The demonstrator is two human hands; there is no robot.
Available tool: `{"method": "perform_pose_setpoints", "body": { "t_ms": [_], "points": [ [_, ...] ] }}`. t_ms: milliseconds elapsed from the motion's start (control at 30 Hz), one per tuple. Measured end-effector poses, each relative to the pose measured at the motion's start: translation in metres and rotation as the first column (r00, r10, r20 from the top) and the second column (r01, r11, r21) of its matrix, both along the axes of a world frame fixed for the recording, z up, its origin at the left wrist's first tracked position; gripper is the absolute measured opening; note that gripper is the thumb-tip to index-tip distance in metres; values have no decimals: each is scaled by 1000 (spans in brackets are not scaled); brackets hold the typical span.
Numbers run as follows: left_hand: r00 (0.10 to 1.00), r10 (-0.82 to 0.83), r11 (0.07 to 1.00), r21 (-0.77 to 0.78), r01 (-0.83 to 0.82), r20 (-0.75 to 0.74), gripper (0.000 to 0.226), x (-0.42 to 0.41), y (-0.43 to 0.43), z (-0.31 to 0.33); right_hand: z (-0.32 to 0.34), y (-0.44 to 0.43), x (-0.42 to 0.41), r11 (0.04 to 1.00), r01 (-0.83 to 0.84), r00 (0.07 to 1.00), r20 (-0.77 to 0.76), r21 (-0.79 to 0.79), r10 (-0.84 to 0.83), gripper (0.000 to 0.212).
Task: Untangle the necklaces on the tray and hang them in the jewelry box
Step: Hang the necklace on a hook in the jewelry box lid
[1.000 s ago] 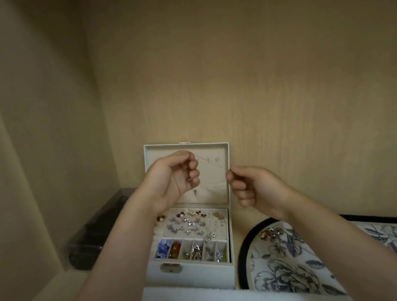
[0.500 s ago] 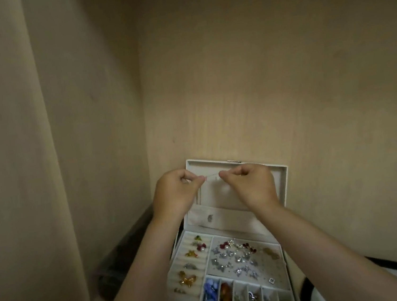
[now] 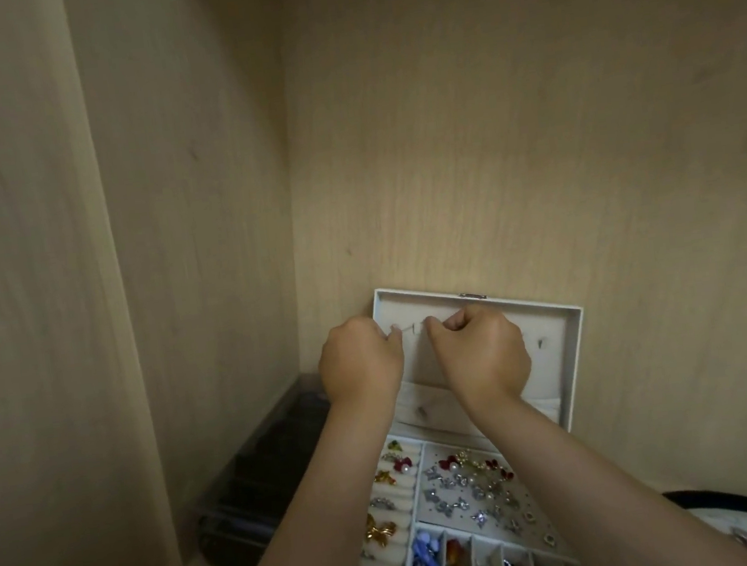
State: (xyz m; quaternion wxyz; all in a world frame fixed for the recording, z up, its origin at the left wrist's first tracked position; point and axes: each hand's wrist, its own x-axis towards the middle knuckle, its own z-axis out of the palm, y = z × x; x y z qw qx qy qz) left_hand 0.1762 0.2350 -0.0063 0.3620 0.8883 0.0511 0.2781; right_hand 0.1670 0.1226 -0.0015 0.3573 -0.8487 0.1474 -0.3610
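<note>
Item: necklace [image 3: 409, 326], a fine chain, showing only as a short pale strand running level between the two hands, its long axis left to right, up against the inner face of the raised lid [image 3: 548, 318] of the jewelry box [image 3: 576, 380]. The rest of the chain is hidden behind the hands.

Left hand [image 3: 360, 363]: curled nearly shut, fingertips pinching the left end of the strand; sitting at the lid's left edge.

Right hand [image 3: 480, 354]: likewise curled, pinching the right end; sitting just right of the left hand, in front of the lid's middle. Both are equally near the strand.

Hanging point: small hooks [image 3: 541, 343] are showing on the lid to the right of the right hand; whether one lies behind the strand cannot be told. Judged step: the chain is being laid onto a hook just beyond the fingertips.

Below the wrists: compartments holding earrings [image 3: 466, 481] and rings [image 3: 380, 503]; the forearms are crossing over them, so a dropped chain would probably fall in among them.

Left of the left hand: dark clear case [image 3: 264, 481] against the wall.

Far right, below the right forearm: edge of the tray [image 3: 732, 505], well apart from both hands.
</note>
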Motion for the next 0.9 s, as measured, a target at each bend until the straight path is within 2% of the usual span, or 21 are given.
{"method": "perform_pose_setpoints", "body": {
  "t_ms": [167, 267, 333, 467, 567, 667, 733, 833, 900],
  "points": [
    [998, -47, 999, -15, 46, -42, 34, -6, -1, -8, 4, -3, -4, 997, -41, 994, -102, -67, 34, 18],
    [988, -150, 987, -62, 148, -34, 35, -14, 2, -11, 1, -7, -12, 989, -125, 979, -169, -79, 110, 28],
    [965, -261, 956, -147, 255, -24, 33, -19, 5, -14, -6, -8, -19, 969, -246, 946, -214, 10, 243, 38],
    [899, -438, 849, -339, 404, -26, 17, -29, 12, -16, -21, -4, -31, 851, -427, 836, -227, 304, 500, 34],
    [859, -510, 817, -336, 468, -45, 15, -36, 16, -15, -25, 2, -42, 722, -543, 728, -189, 428, 659, 26],
    [847, -528, 816, -307, 490, -51, 20, -42, 20, -18, -24, 3, -52, 675, -598, 665, -204, 431, 719, 19],
    [859, -509, 837, -265, 479, -56, 21, -43, 23, -19, -27, -1, -54, 699, -582, 673, -237, 415, 701, 23],
    [858, -507, 848, -220, 482, -77, 20, -41, 24, -22, -26, -12, -52, 797, -541, 736, -308, 269, 603, 25],
    [835, -540, 829, -238, 507, -104, 17, -42, 19, -24, -20, -22, -52, 815, -539, 764, -282, 214, 580, 24]
  ]
}}
